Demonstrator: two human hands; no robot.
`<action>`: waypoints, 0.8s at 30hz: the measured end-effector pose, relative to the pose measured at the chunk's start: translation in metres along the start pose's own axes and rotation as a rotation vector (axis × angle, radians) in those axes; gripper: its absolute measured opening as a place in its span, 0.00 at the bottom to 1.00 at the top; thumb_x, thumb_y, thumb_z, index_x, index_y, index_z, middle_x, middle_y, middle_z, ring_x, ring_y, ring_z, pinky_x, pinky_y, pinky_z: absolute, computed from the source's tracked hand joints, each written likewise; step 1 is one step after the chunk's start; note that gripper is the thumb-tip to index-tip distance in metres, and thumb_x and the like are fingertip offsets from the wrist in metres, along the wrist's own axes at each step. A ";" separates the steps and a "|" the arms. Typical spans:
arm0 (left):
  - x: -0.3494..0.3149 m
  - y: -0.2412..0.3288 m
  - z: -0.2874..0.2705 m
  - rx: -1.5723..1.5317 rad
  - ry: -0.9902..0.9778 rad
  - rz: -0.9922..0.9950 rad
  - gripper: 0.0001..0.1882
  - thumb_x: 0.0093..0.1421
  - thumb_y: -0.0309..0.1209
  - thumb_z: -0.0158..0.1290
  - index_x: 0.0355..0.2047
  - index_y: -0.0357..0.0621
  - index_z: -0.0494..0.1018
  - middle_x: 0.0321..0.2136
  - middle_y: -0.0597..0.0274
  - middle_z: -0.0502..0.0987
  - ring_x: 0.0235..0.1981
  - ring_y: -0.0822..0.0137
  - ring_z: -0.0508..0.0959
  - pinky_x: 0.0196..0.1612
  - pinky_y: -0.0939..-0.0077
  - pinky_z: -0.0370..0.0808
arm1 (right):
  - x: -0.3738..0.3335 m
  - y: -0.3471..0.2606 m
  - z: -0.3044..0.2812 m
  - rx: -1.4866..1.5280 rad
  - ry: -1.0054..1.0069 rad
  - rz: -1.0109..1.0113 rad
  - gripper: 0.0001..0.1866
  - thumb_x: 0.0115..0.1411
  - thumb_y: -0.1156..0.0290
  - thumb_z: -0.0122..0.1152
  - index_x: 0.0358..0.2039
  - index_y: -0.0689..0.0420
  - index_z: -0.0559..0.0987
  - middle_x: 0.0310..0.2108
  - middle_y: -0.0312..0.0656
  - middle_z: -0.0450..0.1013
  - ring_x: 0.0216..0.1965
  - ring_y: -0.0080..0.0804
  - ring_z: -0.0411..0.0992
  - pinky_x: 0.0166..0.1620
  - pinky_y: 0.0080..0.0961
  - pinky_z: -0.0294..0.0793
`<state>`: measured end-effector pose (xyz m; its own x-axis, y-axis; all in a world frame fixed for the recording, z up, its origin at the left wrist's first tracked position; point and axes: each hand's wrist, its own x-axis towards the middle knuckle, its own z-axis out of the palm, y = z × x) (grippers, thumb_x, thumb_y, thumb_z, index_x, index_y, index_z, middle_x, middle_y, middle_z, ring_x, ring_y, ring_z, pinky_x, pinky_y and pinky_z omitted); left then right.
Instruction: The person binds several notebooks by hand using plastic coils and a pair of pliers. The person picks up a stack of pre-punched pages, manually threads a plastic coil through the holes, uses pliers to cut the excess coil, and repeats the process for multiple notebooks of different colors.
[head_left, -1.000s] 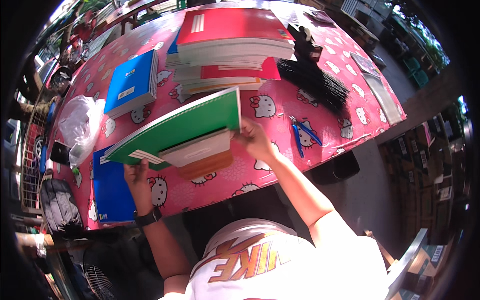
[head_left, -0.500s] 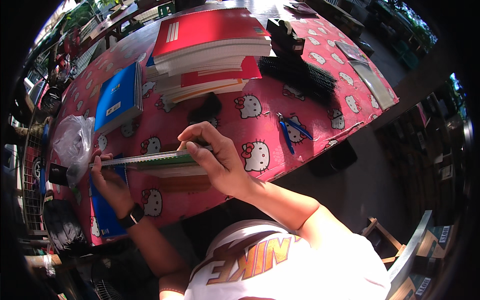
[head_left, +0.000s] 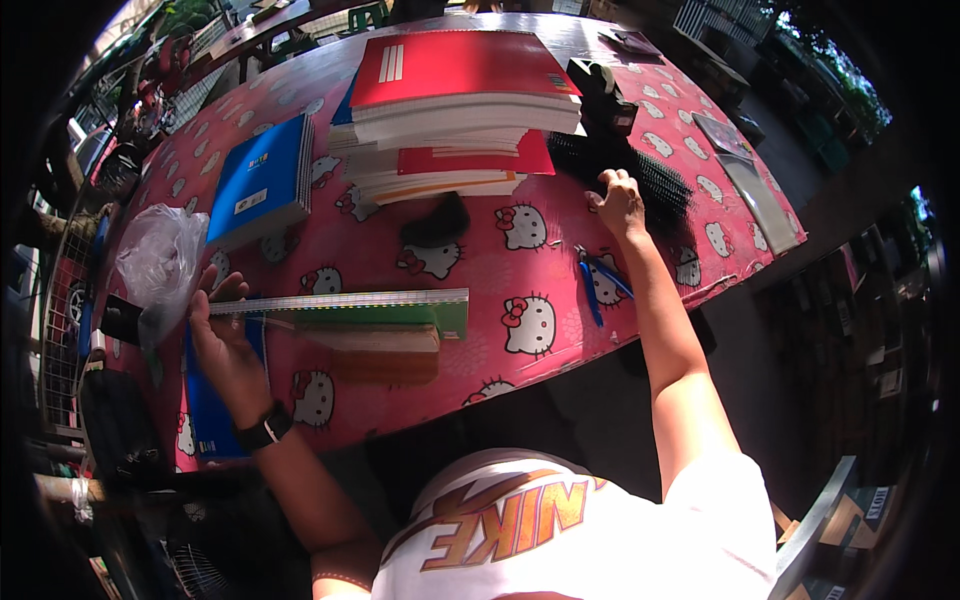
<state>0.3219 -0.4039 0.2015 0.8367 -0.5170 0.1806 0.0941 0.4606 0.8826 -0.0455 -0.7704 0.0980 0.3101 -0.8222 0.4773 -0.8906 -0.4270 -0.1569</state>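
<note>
My left hand (head_left: 228, 345), with a dark watch on its wrist, grips the left end of an unbound notebook (head_left: 380, 302). A row of punched holes runs along the notebook's edge, and a green cover shows on the near side. Beneath it is a wooden block (head_left: 385, 365). My right hand (head_left: 622, 208) is stretched out to the black spiral binding coils (head_left: 650, 180), fingers bent and apart, with nothing visible in them. Whether the fingertips touch the coils I cannot tell. Blue-handled pliers (head_left: 604, 285) lie just nearer to me than that hand.
A tall stack of red-covered notebooks (head_left: 460, 70) stands at the middle back. To its left lies a blue notebook (head_left: 262, 180); another blue notebook (head_left: 218, 425) is under my left wrist. A clear plastic bag (head_left: 160, 255) sits at the left edge, a black box (head_left: 600, 95) behind the coils.
My right hand has let go of the notebook and moved right and away from me to the black coils. My left hand still holds the notebook's end.
</note>
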 end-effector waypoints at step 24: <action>-0.041 0.011 0.057 0.677 0.046 0.791 0.31 0.60 0.39 0.49 0.59 0.34 0.57 0.52 0.51 0.67 0.56 0.60 0.63 0.58 0.68 0.58 | 0.049 0.047 -0.101 0.302 0.582 -0.056 0.18 0.52 0.79 0.50 0.45 0.58 0.68 0.31 0.45 0.66 0.32 0.39 0.68 0.39 0.34 0.69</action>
<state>0.2579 -0.4193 0.2285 0.5487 -0.2089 0.8095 -0.8007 0.1472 0.5807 -0.1055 -0.7923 0.2011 0.0470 -0.4940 0.8682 -0.7197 -0.6195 -0.3135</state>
